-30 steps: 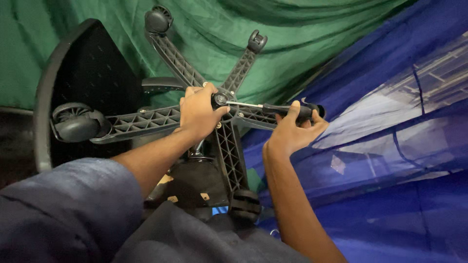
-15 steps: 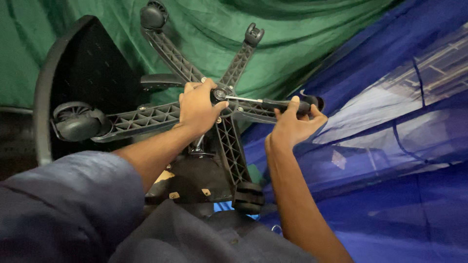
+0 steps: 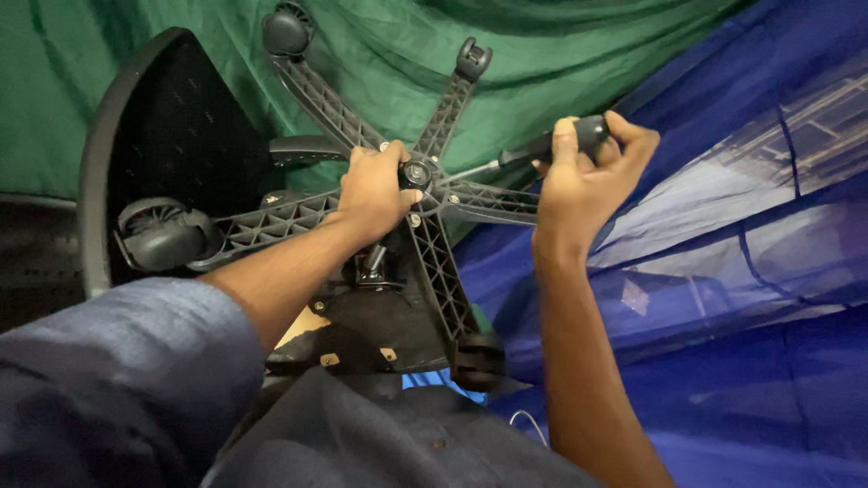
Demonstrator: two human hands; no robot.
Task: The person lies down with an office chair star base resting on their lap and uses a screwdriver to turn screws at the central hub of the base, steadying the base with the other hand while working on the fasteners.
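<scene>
Gripping the hub of the upturned chair base [image 3: 425, 203], the left hand [image 3: 375, 190] curls closed around it, steadying the five-spoke star. The right hand [image 3: 588, 176] wraps shut on the black handle of a screwdriver [image 3: 533, 154], its shaft angled toward the hub centre. Casters [image 3: 158, 235] point outward against green cloth [image 3: 380, 54].

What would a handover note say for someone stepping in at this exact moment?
Left hand: gripping the hub of the five-arm chair base.
Right hand: closed on the black handle of the screwdriver, its shaft aimed at the hub.
The office chair lies on its side, seat to the left, on green cloth and blue netting.
Done: tool lined up at the hub.
Left: the base is not yet off the chair; casters remain fitted.
</scene>
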